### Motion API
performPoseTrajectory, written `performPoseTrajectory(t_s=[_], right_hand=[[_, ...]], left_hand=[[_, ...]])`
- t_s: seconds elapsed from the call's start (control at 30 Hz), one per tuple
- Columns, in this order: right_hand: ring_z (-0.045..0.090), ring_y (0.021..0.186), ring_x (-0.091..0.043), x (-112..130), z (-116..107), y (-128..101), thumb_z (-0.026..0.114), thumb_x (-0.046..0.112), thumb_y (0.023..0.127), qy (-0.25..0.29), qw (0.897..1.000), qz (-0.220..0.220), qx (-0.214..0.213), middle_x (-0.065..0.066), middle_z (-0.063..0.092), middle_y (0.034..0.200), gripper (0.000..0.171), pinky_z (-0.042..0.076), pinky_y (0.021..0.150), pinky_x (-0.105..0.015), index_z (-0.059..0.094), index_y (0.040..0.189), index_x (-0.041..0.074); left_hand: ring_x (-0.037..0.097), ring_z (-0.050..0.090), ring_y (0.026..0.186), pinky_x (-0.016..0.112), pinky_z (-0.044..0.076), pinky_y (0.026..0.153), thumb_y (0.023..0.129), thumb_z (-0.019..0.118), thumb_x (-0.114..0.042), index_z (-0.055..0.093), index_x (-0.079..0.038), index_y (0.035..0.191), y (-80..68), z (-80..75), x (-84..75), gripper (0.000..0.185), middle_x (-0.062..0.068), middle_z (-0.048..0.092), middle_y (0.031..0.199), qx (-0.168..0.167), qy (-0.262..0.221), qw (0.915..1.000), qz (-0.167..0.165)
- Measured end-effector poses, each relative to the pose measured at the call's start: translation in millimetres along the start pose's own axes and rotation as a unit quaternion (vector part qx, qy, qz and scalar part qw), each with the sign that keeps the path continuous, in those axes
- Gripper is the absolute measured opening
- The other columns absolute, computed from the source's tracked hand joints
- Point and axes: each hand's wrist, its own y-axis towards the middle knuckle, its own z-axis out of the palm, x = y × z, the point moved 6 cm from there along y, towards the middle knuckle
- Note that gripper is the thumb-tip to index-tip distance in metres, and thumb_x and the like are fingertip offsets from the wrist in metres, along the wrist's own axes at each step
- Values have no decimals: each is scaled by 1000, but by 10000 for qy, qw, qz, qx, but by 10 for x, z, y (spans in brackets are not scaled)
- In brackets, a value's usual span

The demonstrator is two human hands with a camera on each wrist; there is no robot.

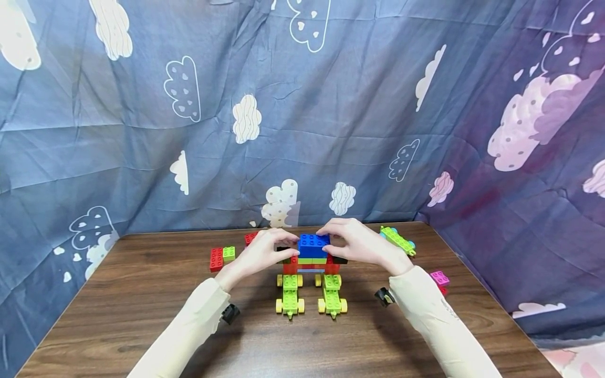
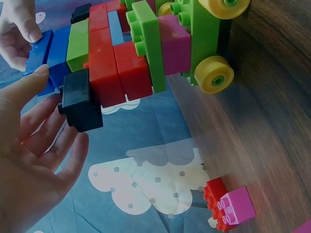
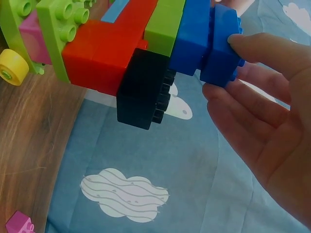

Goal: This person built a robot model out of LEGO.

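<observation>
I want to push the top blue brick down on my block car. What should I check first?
1. Top blue brick sits flat: not ok, the right wrist view shows a gap and a tilt against the blue layer below.
2. Right hand on the brick: ok, its thumb touches the brick's side.
3. Left hand steadying the block car: ok, its fingers reach the top.
4. Wheeled green bases flat on the table: ok in the head view.
5. Black side block firmly attached: cannot tell.
6. Loose bricks nearby, such as the red and green pair, out of the way: ok.
</observation>
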Motion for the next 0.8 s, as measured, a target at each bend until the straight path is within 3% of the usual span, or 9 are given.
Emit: performPoseTrajectory(t_s=[0.3,0.8], right_hand=[[63,90,-10,-6,36,39,72,19,90,47,10000,-24,17,-2,71,109,28,57,81,-27,70,117,10],[65,87,-8,-39,-39,-65,71,24,92,137,9996,52,-257,-3,73,105,26,58,80,-28,72,114,9]], left_hand=[[18,68,105,38,56,96,90,73,-28,70,-10,119,8,-73,-38,34,5,72,116,-141,2,9999,81],[17,68,103,40,56,95,93,70,-28,70,-9,120,59,-53,-70,33,4,72,115,-154,-159,9997,118]])
